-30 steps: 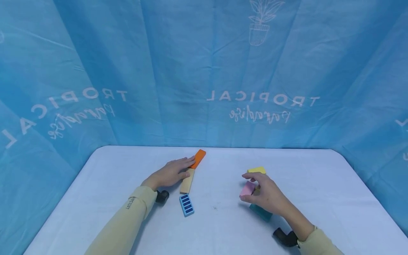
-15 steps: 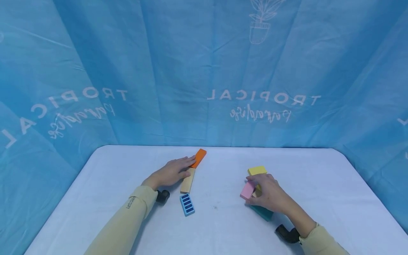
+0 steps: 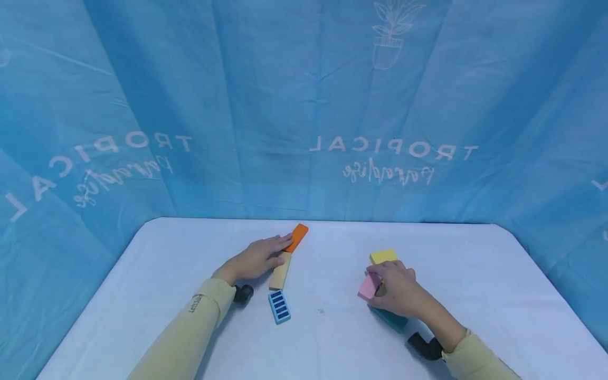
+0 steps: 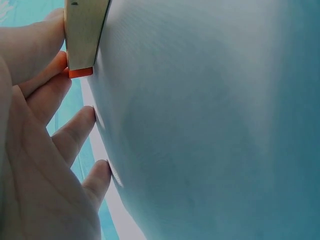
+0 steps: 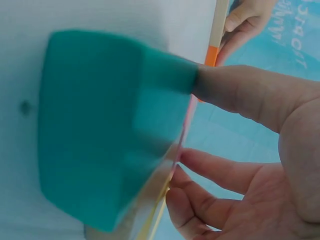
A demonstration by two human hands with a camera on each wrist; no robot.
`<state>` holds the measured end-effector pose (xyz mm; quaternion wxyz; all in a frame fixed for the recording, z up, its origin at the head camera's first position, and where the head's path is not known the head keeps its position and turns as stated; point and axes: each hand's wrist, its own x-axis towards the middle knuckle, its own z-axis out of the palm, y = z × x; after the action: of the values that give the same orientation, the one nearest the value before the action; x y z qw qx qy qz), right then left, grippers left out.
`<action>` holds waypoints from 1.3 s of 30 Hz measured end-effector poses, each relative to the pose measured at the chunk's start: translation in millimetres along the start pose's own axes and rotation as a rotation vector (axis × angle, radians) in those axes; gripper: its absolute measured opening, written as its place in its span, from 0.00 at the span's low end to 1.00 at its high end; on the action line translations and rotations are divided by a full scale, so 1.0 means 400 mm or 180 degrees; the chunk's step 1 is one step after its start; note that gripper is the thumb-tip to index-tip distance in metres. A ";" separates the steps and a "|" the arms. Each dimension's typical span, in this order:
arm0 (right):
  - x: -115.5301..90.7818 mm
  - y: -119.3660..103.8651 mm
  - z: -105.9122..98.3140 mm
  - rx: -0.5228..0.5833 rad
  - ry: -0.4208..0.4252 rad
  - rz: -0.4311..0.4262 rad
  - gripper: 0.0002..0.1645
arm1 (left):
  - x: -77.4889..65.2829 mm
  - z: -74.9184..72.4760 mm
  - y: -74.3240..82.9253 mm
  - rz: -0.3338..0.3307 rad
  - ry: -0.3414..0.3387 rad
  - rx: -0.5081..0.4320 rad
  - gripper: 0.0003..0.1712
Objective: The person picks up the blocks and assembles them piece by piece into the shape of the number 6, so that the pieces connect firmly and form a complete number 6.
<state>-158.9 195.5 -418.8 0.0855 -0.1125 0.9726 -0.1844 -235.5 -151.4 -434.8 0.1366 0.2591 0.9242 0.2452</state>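
My left hand [image 3: 255, 258] lies with its fingers fairly straight, fingertips on an orange block [image 3: 300, 235] and thumb against a plain wooden block [image 3: 279, 274]. These two blocks meet end to end. A light blue block [image 3: 279, 306] with dark bars touches or nearly touches the wooden one's near end. My right hand [image 3: 402, 291] pinches a pink block [image 3: 368, 286] between thumb and fingers. Behind that hand shows a yellow block [image 3: 382, 256], and in front of it a teal block [image 3: 389, 319], large in the right wrist view. The hand partly hides pieces under it.
A white cloth covers the table [image 3: 323, 348]. Its far edge meets a blue printed curtain [image 3: 266, 105], which also hangs along both sides. Black wrist mounts [image 3: 243, 294] sit under both forearms, close to the cloth.
My right thumb and fingers have drawn in from a wider spread onto the pink block, the hand shifting slightly right. The left hand and its blocks stay put.
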 end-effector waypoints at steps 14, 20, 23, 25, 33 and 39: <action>0.002 0.006 0.006 0.0046 0.0259 -0.0207 0.39 | -0.002 0.001 -0.003 0.0073 0.0017 0.0004 0.34; -0.003 -0.005 0.005 0.0232 0.0308 -0.0217 0.38 | -0.001 0.001 -0.004 0.0052 0.0018 0.0026 0.34; -0.006 -0.013 0.008 0.0282 0.0317 -0.0220 0.38 | 0.002 0.004 -0.006 0.0047 0.0026 0.0030 0.33; -0.010 -0.020 0.009 0.0307 0.0324 -0.0247 0.37 | 0.002 0.005 -0.007 0.0046 0.0031 0.0037 0.33; -0.028 -0.056 0.017 0.0486 0.0295 -0.0253 0.37 | -0.001 0.002 0.001 0.0008 0.0030 -0.0011 0.33; -0.038 -0.079 0.027 0.0511 0.0250 -0.0245 0.37 | 0.001 0.004 -0.003 0.0030 0.0024 0.0033 0.33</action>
<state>-135.9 166.9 -415.0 0.0489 -0.1352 0.9523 -0.2692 -235.9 -151.4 -436.9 0.1306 0.2633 0.9247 0.2420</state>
